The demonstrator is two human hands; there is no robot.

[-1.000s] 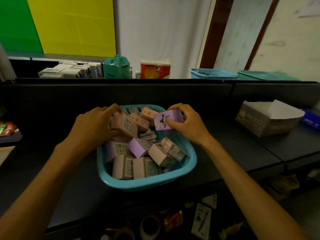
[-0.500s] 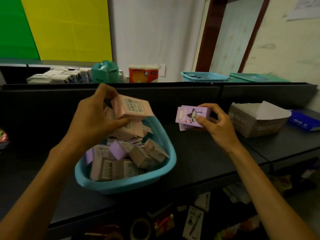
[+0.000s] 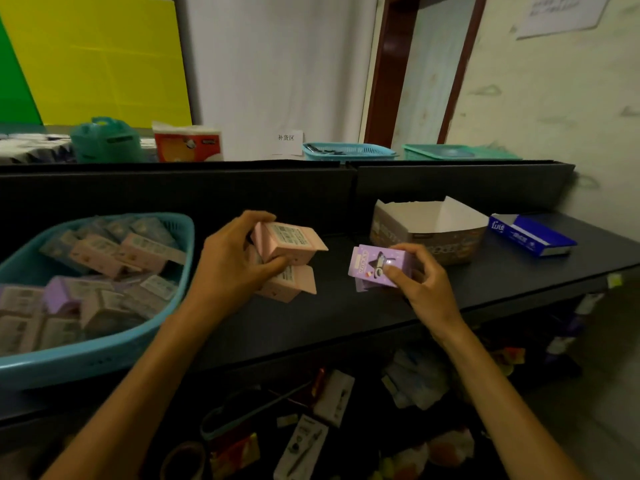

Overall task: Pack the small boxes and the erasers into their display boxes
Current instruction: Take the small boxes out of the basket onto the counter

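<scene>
My left hand (image 3: 230, 263) grips two pink small boxes (image 3: 289, 242), one stacked over the other, above the dark counter. My right hand (image 3: 420, 284) pinches purple small boxes (image 3: 375, 263) with a cartoon print, just in front of an open cardboard display box (image 3: 429, 226). A blue basket (image 3: 93, 355) at the left holds several more pink and purple small boxes (image 3: 104, 271). The display box looks empty inside.
A blue carton (image 3: 531, 233) lies right of the display box. Behind the dark partition stand a teal jug (image 3: 104, 140), a tissue pack (image 3: 188, 142) and two mesh baskets (image 3: 348, 152). Below the counter edge a lower shelf holds loose packaged goods (image 3: 304, 445).
Both hands lifted boxes out of the basket and carried them right toward the display box. The view swung right, so the basket now sits at the left.
</scene>
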